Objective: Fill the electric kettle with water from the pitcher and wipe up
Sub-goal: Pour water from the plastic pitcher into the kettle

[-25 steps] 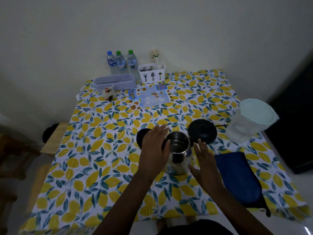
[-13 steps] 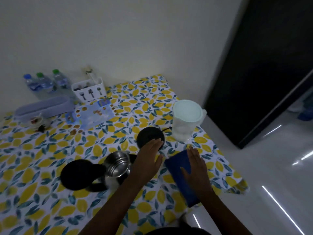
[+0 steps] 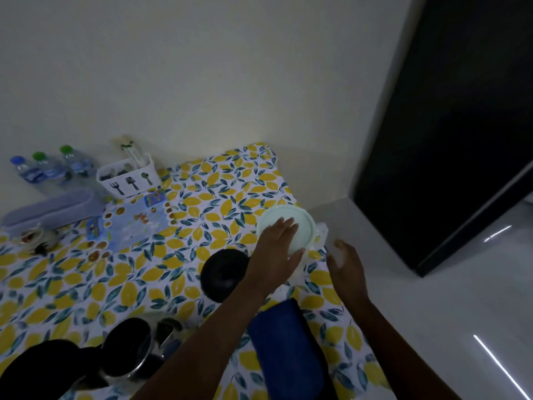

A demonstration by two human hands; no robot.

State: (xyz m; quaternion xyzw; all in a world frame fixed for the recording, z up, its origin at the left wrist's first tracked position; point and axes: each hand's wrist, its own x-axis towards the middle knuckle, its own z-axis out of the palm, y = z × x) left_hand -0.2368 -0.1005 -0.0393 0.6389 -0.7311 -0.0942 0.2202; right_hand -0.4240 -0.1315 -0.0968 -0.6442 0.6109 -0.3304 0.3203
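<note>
Pitcher (image 3: 300, 226): left hand (image 3: 274, 252) lay open on lid; right hand (image 3: 346, 264) open beside, gripping nothing. Risk: table-edge position, one-sided push could tip it.

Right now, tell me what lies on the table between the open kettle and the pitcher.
In the head view, the round black kettle base sits on the tablecloth between the kettle and the pitcher, and the left forearm crosses above that stretch.

We look down from head height, close over the surface (image 3: 121, 287), facing its far right corner.
</note>
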